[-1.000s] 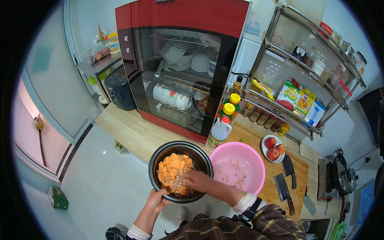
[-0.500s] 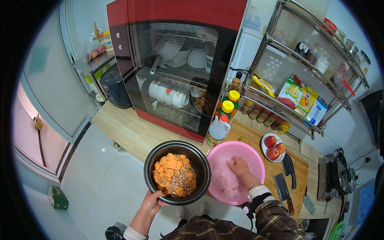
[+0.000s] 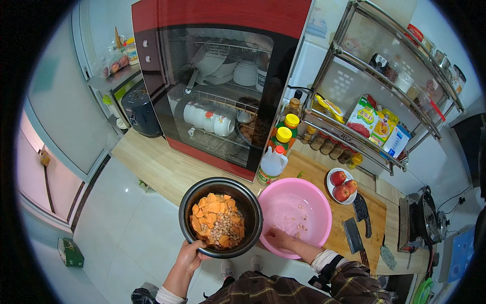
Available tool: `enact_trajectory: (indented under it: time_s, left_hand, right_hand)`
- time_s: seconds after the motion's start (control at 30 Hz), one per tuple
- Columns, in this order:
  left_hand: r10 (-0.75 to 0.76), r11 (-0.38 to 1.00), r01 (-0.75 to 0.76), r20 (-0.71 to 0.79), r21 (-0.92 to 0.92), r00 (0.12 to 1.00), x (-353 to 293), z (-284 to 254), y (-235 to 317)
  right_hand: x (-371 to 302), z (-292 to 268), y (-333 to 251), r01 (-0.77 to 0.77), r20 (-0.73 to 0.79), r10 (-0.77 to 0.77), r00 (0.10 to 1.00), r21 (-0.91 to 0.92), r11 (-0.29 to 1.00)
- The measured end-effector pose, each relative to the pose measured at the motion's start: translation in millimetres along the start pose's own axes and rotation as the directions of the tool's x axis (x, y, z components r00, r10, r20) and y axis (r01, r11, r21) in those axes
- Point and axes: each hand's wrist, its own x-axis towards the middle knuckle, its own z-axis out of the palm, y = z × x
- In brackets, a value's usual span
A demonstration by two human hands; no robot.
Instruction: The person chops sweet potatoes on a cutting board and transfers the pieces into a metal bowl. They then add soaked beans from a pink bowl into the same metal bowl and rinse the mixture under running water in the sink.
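Note:
My left hand (image 3: 190, 257) grips the near rim of a dark cooking pot (image 3: 185, 213), thumb on top of the edge. Inside the pot lie orange chunks (image 3: 213, 206) that look like cut sweet potato, with a heap of peanuts (image 3: 223, 228) beside them. To its right stands a pink basin (image 3: 324, 210) of shallow water with several loose peanuts (image 3: 301, 218) in it. My right hand (image 3: 279, 238) is down in the basin at its near left side. Its fingers are curled, and whatever they hold is hidden.
A cleaver (image 3: 353, 235) and a black-handled knife (image 3: 362, 213) lie on the wooden board (image 3: 379, 223) right of the basin. Beyond it are a plate of red fruit (image 3: 342, 190) and capped bottles (image 3: 273, 163). A red dish cabinet (image 3: 217, 101) stands behind, a metal rack (image 3: 374, 66) at right.
My right hand has moved left and nearer me within the basin, from its middle to its near left side, and its fingers have curled. My left hand still holds the pot.

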Motion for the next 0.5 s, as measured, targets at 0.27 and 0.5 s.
enact_trajectory:
  time_s: [0.27, 0.5]
  left_hand:
    - [-0.006, 0.998, 0.005, 0.015, 0.055, 1.0, 3.1, -4.6, -0.6]
    - [0.001, 1.0, -0.003, 0.042, 0.029, 0.999, 2.5, -3.8, -0.9]
  right_hand:
    - [-4.1, -18.0, -0.7, -0.19, 0.237, 0.144, 0.961, 0.18, 0.965]
    - [-15.0, -51.4, 7.9, -0.33, 0.427, 0.092, 0.9, 0.524, 0.785]
